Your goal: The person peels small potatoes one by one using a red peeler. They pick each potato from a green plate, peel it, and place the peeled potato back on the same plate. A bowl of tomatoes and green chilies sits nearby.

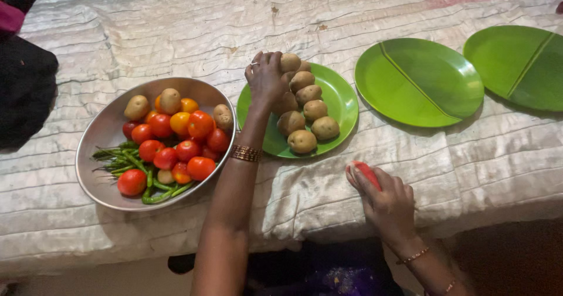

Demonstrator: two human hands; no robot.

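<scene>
My left hand (267, 80) reaches over a small green plate (343, 105) and its fingers close on a potato (290, 62) at the far end of a pile of several potatoes (311, 111). My right hand (384, 199) rests near the front edge of the cloth-covered surface and holds a red tomato (368, 173). To the left stands a round metal bowl (102, 132) with tomatoes (187, 140), a few potatoes (136, 106) and green chillies (132, 167).
Two larger green leaf-patterned plates (419, 82) (519, 64) lie bare to the right. A wrinkled pale satin cloth (176, 26) covers the surface. Dark fabric (23, 88) sits at the left edge.
</scene>
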